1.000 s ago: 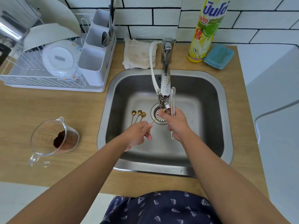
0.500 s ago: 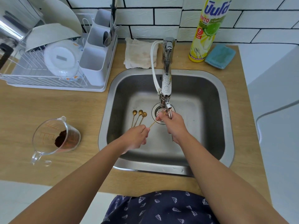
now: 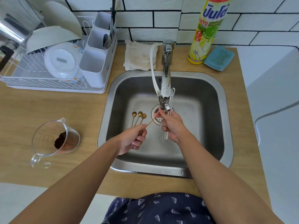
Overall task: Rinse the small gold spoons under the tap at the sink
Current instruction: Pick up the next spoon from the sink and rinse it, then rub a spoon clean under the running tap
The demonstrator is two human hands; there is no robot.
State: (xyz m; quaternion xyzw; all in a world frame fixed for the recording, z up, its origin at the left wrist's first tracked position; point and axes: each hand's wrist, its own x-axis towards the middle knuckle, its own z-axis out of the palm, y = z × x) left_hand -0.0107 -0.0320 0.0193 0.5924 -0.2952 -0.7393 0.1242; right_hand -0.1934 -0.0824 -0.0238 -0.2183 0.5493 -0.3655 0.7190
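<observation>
My left hand (image 3: 134,137) pinches the handle end of a small gold spoon (image 3: 151,120). The spoon slants up to the right, its bowl under the tap nozzle (image 3: 166,108). My right hand (image 3: 172,126) is closed, fingertips on the spoon's bowl over the drain (image 3: 159,120). A long silvery utensil (image 3: 166,136) sticks out below that hand. Three more gold spoons (image 3: 138,116) lie side by side on the sink floor, left of the drain. The chrome tap (image 3: 166,81) reaches over the steel sink (image 3: 103,126). I cannot make out running water.
A glass measuring jug (image 3: 55,139) with brown powder stands on the wooden counter to the left. A white dish rack (image 3: 53,65) with bowls and cutlery is at back left. Behind the sink are a cloth (image 3: 139,55), a yellow detergent bottle (image 3: 206,33) and a blue sponge (image 3: 219,58).
Both hands stay at the drain with the spoon between them. My right hand has shifted slightly toward the nozzle; the three spoons on the sink floor have not moved.
</observation>
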